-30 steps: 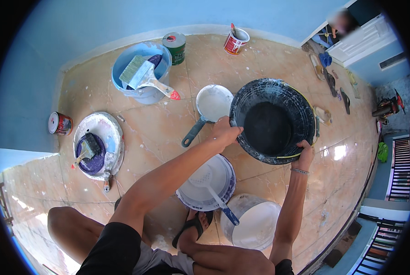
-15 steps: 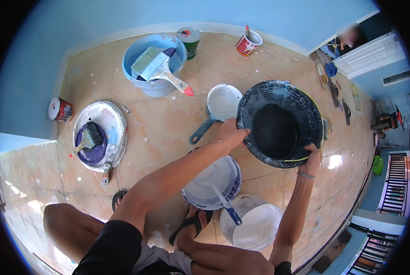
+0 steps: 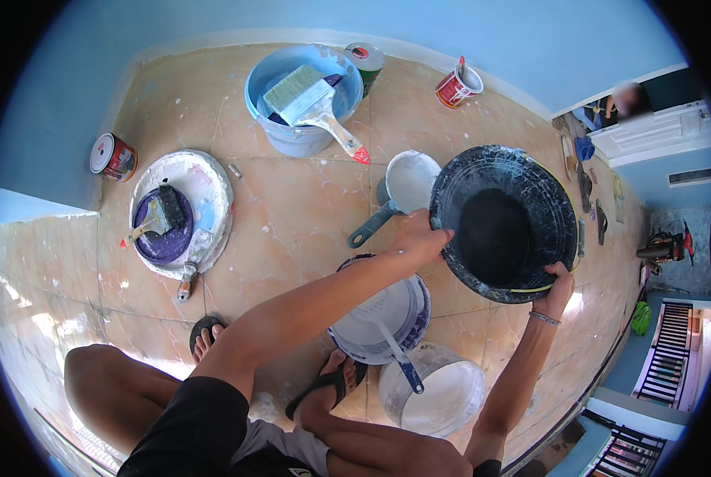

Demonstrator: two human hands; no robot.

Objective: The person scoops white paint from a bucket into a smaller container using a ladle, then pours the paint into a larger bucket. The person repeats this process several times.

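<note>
While both hands are raised over the tan tiled floor (image 3: 292, 203), the head view shows the large round black plastic bucket (image 3: 495, 238) held between them, its mouth turned toward the wearer. The left hand (image 3: 421, 238) grips the left rim, its thumb over the edge and most of its fingers hidden behind; the right hand (image 3: 553, 292) clasps the near right rim, fingers hooked over it.

The handling looks partway along: the bucket is taken up but not yet set down. Its inside is dark with pale smears, and I cannot tell whether any liquid lies in it.

Nearer the wearer, a round purple-rimmed tub (image 3: 421, 308) holds white liquid, with a perforated strainer with a blue-tipped handle (image 3: 389, 338) lying in it; how much, if any, has been strained cannot be told. Just beside it stands a whitish splattered plastic bucket (image 3: 398, 395). Beyond, a white-coated dipper with a dark grey handle (image 3: 413, 181) lies down. Toward the floor's far edge, a wide pale-bristled brush (image 3: 308, 99) rests across a light-blue plastic bucket (image 3: 304, 143), out of use.
</note>
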